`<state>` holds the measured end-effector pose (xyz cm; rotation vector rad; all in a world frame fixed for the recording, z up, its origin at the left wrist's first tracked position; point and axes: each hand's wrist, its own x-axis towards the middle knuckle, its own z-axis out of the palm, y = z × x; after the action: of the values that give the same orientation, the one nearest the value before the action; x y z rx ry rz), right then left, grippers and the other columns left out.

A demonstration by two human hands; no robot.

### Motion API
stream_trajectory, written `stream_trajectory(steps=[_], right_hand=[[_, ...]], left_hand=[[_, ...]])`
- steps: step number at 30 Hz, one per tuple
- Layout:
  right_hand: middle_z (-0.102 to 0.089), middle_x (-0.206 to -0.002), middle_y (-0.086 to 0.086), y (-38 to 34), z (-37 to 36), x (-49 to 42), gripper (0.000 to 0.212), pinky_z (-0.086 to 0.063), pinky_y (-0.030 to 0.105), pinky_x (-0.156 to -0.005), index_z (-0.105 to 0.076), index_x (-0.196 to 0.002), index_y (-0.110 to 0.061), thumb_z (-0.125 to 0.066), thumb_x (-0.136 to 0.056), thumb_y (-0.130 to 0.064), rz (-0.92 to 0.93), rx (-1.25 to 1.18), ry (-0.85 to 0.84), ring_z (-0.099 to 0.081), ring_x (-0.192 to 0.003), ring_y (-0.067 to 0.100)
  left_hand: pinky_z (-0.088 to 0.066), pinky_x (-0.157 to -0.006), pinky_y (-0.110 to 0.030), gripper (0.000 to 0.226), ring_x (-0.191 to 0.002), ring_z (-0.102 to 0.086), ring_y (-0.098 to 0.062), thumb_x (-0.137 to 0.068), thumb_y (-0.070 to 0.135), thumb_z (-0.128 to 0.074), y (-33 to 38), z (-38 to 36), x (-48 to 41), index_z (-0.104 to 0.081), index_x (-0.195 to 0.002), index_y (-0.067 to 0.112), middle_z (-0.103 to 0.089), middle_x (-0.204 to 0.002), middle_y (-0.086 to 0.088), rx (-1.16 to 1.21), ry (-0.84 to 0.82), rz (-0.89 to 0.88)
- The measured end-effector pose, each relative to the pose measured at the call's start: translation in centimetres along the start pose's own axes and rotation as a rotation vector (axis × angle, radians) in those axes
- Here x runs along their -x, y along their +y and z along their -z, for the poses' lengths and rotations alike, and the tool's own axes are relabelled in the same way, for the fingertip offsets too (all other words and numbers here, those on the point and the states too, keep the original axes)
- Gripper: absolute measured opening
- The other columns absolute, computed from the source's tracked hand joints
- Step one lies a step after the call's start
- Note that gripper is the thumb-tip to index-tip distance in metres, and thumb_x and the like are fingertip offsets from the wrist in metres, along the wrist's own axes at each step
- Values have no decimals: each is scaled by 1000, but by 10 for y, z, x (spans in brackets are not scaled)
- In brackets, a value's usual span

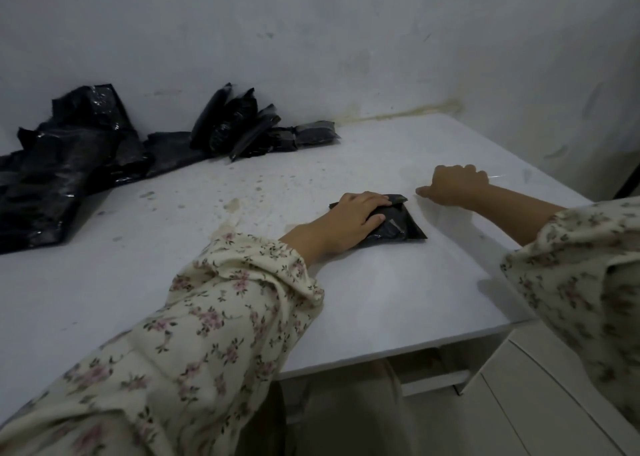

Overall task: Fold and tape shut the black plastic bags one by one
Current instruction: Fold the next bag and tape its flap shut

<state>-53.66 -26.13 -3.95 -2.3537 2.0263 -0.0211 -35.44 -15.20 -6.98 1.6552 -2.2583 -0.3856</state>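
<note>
Folded black bag [398,225] sits on the table [242,282]. The left hand [360,213] is pressing flat on top of it, fingers straight. The right hand [453,185] is just right of it, fingers curled, can't tell if it's pinching anything.

Dressed in a loose cream left sleeve [214,317] and right sleeve [581,265], printed with small pink flowers and dark leaves, gathered at the cuffs.
</note>
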Motion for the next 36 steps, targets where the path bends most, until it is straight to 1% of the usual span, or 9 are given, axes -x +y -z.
stream_trajectory(steps=[8,10,12,14,18,20,24,29,36], right_hand=[[-49,-127,21,-8,3,-3,35,-40,39,-90,-44,-125,-1,-49,-95,-19,-89,-322,0,-48,-116,38],[-52,-111,23,-3,4,-5,11,-39,34,-74,-48,-99,3,-43,-93,-4,-77,-376,4,-52,-100,36],[-48,-93,20,0,4,-6,21,-36,30,-61,-38,-71,-3,-40,-91,4,-60,-400,21,-48,-81,31],[-47,-86,17,2,3,-8,27,-31,29,-52,-35,-65,-7,-40,-89,5,-47,-393,26,-44,-68,26],[-44,-72,8,2,0,-8,22,-33,30,-73,-39,-66,-9,-41,-86,1,-72,-375,71,-46,-79,28],[-46,-71,9,1,-2,-11,23,-37,30,-69,-41,-65,-8,-43,-86,3,-35,-405,51,-47,-73,27],[-65,-104,20,1,-1,-18,15,-54,39,-82,-63,-99,7,-58,-85,4,32,-539,-3,-62,-94,34],[-58,-78,14,10,9,-13,18,-50,27,-60,-59,-98,0,-70,-86,-9,44,-756,-129,-57,-61,22],[-62,-83,4,22,32,-3,21,-50,18,-68,-68,-97,-3,-71,-78,5,270,-562,-352,-58,-83,18]], left_hand=[[-16,-108,-24,41,-134,-29,-26,-105,28,-33,2,-3,-8,-37,-145,18,-37,-150,-2,-22,0,-4],[-18,-110,-27,41,-134,-29,-26,-105,28,-34,2,-4,-8,-38,-145,18,-37,-149,-1,-18,6,-4],[-19,-110,-28,41,-133,-29,-26,-105,27,-34,1,-4,-8,-38,-145,18,-37,-149,-1,-8,8,1],[-19,-110,-28,41,-133,-29,-26,-105,27,-34,2,-5,-9,-38,-144,19,-37,-149,0,-2,6,6],[-18,-109,-27,41,-133,-28,-27,-105,27,-34,6,-5,-12,-38,-145,18,-37,-149,-1,-1,-2,4],[-18,-108,-27,41,-133,-28,-27,-105,27,-34,9,-7,-14,-38,-145,18,-36,-149,-1,1,-1,1],[-16,-108,-25,40,-133,-29,-26,-105,25,-34,14,-10,-18,-38,-144,16,-37,-149,-3,-20,12,-8],[-19,-113,-31,40,-133,-31,-27,-104,26,-35,12,-12,-20,-40,-143,17,-38,-148,-2,-23,18,-16],[-20,-113,-32,40,-133,-31,-25,-104,25,-35,13,-12,-21,-39,-143,16,-38,-148,-3,-30,15,-14]])
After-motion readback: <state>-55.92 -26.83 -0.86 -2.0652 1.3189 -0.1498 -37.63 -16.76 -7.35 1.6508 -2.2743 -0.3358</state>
